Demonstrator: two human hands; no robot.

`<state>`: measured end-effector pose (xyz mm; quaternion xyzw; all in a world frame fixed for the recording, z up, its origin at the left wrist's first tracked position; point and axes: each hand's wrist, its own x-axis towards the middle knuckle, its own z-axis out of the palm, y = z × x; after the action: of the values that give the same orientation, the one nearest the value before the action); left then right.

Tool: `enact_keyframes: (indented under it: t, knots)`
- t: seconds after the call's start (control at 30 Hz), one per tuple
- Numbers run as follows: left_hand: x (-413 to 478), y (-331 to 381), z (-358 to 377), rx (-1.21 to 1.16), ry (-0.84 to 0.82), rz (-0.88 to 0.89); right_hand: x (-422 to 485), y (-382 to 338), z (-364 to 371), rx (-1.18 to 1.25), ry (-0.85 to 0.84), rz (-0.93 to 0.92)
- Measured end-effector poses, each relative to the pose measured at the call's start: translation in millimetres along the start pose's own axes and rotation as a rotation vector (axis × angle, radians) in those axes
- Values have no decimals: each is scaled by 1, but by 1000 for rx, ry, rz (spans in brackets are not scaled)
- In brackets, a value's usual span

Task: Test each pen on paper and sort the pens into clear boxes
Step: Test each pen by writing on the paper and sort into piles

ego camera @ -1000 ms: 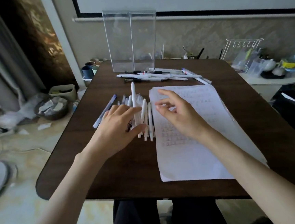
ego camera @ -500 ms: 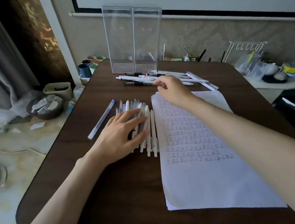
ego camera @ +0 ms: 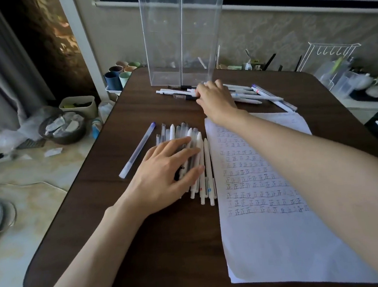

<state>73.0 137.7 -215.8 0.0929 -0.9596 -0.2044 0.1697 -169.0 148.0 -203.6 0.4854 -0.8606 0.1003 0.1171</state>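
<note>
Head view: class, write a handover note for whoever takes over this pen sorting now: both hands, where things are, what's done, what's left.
Left hand rests flat on the near pen pile, fingers straight.
Right hand is on the far pen pile before the clear boxes; grip unclear.
Paper beside the near pile bears rows of test marks.
Done: many tests written.
Left: both piles lie unboxed; no pens plainly in the boxes.

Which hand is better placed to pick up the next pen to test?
Right hand: it touches the far pens by the clear boxes. Left hand lies flat on the near pile.
</note>
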Motion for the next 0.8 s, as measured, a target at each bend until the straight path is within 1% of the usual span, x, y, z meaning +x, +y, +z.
enact_keyframes:
  t: [0.1,0.13,0.17,0.23,0.27,0.33,0.4,0.5,0.6,0.67,0.73,0.77,0.8]
  knots:
    - [-1,6,-5,-97,30,-24,-15,1,-21,73,140,-94]
    - [0,9,-7,-123,75,-25,-23,3,-29,92,171,-143]
    - [1,10,-9,-100,140,-11,-34,5,-37,111,185,-196]
    - [3,11,-10,66,288,25,-61,9,-54,158,166,-320]
    - [5,11,-11,147,326,23,-75,10,-62,177,147,-389]
    - [6,17,-13,258,319,33,-108,9,-76,181,131,-490]
    - [4,30,-13,317,283,102,-143,10,-86,171,161,-526]
    - [3,51,-9,295,205,239,-185,22,-94,181,152,-457]
    - [4,75,1,185,146,285,-219,40,-104,279,124,-305]
    - [6,91,10,151,123,336,-238,53,-116,470,41,-144]
    - [9,103,19,135,91,373,-258,68,-125,782,-32,9]
    - [12,107,24,125,74,378,-267,75,-125,930,5,67]
    - [14,111,28,110,52,377,-274,79,-122,1047,79,116]
